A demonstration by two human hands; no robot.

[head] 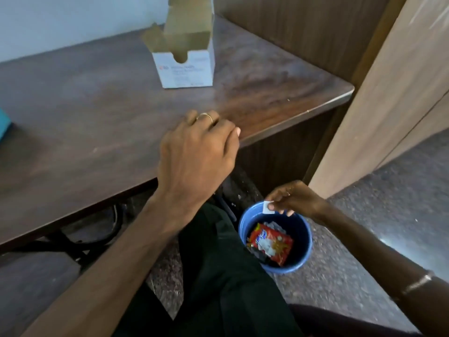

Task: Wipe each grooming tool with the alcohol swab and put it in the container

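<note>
Left hand [196,152] was seen at frame centre, back up, fingers loosely curled over the front edge of the dark wood counter [85,113]; nothing was held in it, and a ring [206,116] was noted on one finger. Right hand [295,199] was found lower right of centre, reaching over the rim of a blue bin [252,215] on the speckled floor [340,276]. A small white square, taken to be the alcohol swab [267,206], was pinched between its thumb and fingertips, just above the bin's opening. A red snack wrapper [272,244] and some dark scraps were observed inside the bin. An opened white cardboard box [185,69] with raised flaps was recorded at upper centre, standing upright on the counter, well apart from both hands. A teal object [4,124] was cut off at the left edge; its nature could not be told. Dark trousers [230,276] were noted at lower centre. A bracelet [416,284] was seen on the right wrist.
</note>
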